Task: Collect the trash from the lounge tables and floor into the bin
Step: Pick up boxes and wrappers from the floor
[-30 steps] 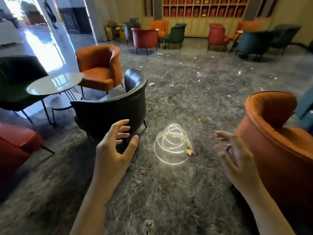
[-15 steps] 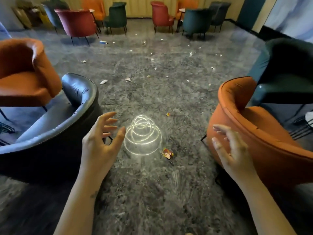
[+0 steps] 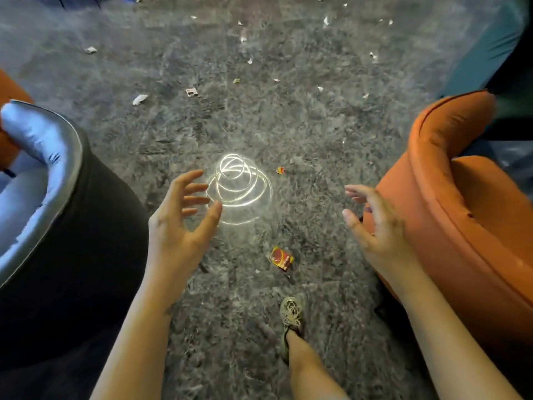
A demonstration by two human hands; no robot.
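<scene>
Grey floor (image 3: 259, 125) runs btwn a black armchair (image 3: 72, 226) on the left & an orange armchair (image 3: 461, 212) on the right. Both hands hang over it, empty: left hand (image 3: 176, 226) w/ fingers spread & loosely bent, right hand (image 3: 377, 226) flatter, relaxed. The red wrapper (image 3: 281, 258) lies on the floor btwn them, nearer the body than the fingertips, just ahead of the foot (image 3: 291, 316). Its long axis runs diagonally, upper-left to lower-right. It's approx. midway, so either hand could likely reach down. Paper scraps (image 3: 140, 99) lie well beyond. No bin in view.
</scene>
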